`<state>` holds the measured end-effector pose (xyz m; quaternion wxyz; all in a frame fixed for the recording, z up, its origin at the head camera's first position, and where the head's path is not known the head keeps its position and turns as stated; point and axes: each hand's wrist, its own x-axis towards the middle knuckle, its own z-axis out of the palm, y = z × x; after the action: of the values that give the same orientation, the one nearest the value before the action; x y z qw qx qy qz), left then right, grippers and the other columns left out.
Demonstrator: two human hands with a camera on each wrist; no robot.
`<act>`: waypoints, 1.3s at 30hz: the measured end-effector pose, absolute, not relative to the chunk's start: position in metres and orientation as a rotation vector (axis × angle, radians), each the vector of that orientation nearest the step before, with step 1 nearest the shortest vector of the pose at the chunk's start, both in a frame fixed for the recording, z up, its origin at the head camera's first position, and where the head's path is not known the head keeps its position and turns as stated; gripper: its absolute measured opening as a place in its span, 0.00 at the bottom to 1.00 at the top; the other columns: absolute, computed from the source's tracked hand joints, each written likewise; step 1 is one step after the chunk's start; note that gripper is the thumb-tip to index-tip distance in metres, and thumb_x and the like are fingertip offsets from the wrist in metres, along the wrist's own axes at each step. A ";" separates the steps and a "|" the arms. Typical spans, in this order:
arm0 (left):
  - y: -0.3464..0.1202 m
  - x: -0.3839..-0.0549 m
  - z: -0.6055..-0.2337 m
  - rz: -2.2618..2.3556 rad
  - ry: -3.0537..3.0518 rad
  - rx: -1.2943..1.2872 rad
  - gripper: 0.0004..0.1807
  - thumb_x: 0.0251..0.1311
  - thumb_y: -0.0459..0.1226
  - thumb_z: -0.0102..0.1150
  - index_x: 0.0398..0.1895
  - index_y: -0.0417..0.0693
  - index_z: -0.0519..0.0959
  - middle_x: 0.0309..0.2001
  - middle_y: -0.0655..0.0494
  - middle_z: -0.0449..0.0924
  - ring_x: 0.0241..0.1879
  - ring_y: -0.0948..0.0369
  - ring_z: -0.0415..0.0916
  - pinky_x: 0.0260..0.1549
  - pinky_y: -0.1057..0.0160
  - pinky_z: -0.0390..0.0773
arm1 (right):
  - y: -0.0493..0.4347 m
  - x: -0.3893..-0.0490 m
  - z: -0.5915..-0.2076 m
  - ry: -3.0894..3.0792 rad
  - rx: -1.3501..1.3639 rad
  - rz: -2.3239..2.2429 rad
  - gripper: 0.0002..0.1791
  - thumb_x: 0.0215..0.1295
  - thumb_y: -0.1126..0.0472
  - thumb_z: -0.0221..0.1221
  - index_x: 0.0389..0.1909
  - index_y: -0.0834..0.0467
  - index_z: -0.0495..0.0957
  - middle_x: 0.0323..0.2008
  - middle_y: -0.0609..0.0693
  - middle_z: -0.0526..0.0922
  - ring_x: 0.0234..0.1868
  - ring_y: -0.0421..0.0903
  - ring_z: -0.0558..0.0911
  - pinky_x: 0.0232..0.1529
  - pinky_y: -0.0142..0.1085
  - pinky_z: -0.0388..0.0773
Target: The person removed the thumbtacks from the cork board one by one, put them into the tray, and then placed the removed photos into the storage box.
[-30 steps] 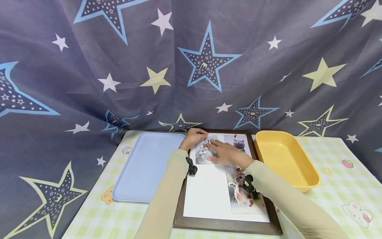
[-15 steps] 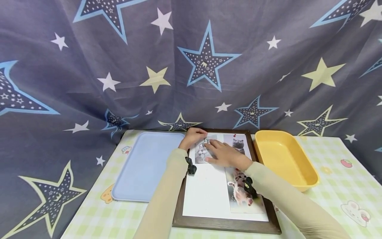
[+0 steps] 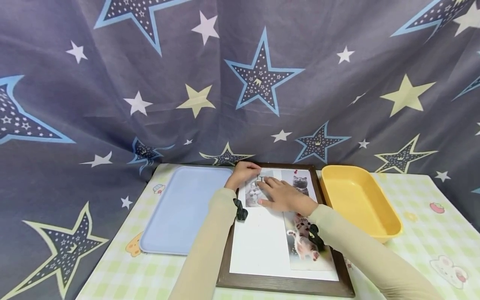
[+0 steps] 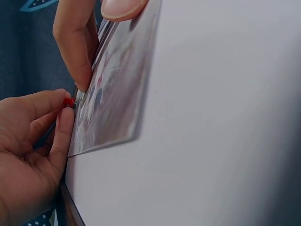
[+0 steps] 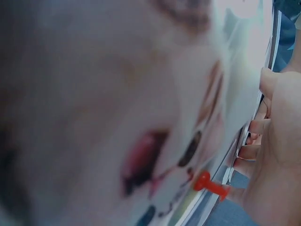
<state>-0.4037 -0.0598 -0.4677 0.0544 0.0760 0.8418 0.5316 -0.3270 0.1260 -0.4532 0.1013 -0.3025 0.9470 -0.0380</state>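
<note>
Thumb and fingertips of my left hand (image 3: 242, 174) pinch a red push pin (image 4: 69, 101) at the photo of a pale cat in glasses (image 3: 253, 196); I cannot tell whether its point has gone in. That photo lies in the upper left corner of a white board (image 3: 258, 246), inside a dark brown frame (image 3: 288, 284). My right hand (image 3: 286, 196) lies spread over the photo, fingers mostly extended and pressing it, holding nothing.

On the same board are 2 more photos. At the upper right is the grey cat photo (image 3: 300, 181), with 1 red upper pin (image 3: 295, 171) near its top. Below it is the kitten photo (image 3: 305, 246), where 1 red lower pin (image 5: 211, 186) stands out close under my right hand.

To the left of the frame lies a pale blue tray (image 3: 183, 212); to the right stands a yellow basin (image 3: 354, 196). All rest on a green-checked tablecloth (image 3: 420, 225), with a starry dark curtain (image 3: 240, 137) behind. My pale sleeves (image 3: 202, 246) reach in, 1 black wrist device (image 3: 240, 210) on each.
</note>
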 end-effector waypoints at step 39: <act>-0.060 -0.405 -0.466 1.622 2.551 0.216 0.13 0.67 0.37 0.64 0.50 0.41 0.87 0.55 0.46 0.84 0.56 0.50 0.80 0.60 0.55 0.79 | 0.123 -0.327 -0.446 2.767 -0.859 -0.132 0.41 0.78 0.33 0.41 0.82 0.51 0.49 0.81 0.62 0.49 0.80 0.64 0.53 0.76 0.64 0.56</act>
<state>-0.4046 -0.0601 -0.4663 0.0554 0.0712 0.8404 0.5343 -0.3265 0.1226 -0.4455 0.1202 -0.2941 0.9471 -0.0450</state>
